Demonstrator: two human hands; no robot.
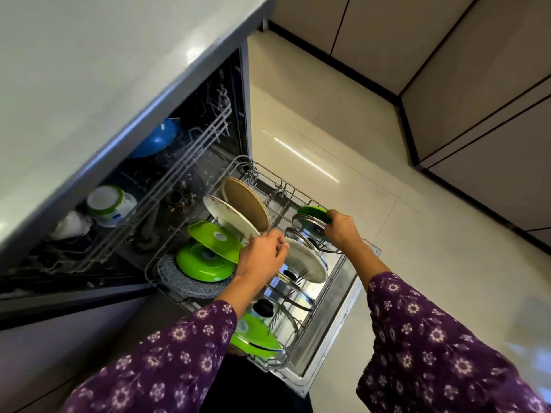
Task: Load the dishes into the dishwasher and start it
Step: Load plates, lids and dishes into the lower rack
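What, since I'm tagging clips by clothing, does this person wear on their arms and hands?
The left sleeve and right sleeve are loose purple fabric printed with pale flowers. The left hand and right hand are bare, ungloved.
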